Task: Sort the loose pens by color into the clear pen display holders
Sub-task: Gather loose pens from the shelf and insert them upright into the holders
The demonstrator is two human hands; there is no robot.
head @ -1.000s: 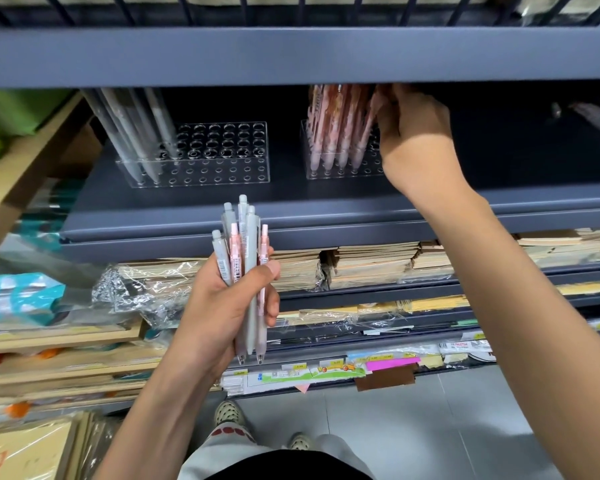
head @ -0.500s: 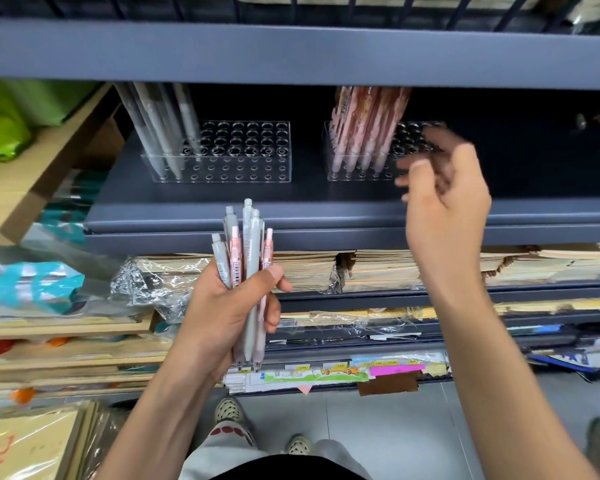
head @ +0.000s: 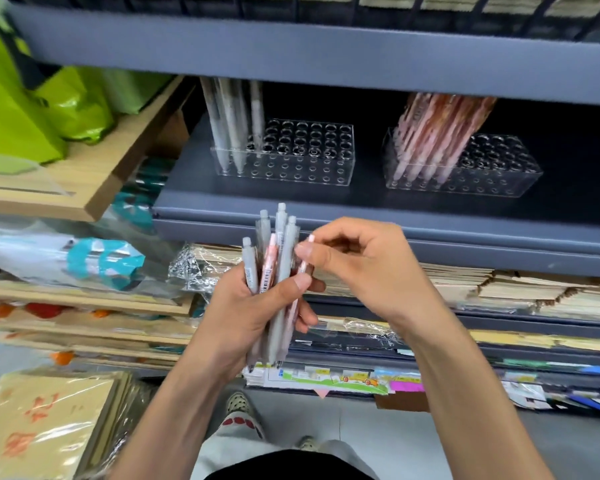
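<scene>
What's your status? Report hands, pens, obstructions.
Left hand grips bundle of grey and pink pens. Right hand pinches one pink pen at bundle's edge. Pink-pen holder has free holes; nothing in the way.

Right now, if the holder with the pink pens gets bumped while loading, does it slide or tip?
Probably slides: the clear holder looks like light plastic on a smooth grey shelf. Its pink pens crowd the left end and lean, so that end may rock.
</scene>
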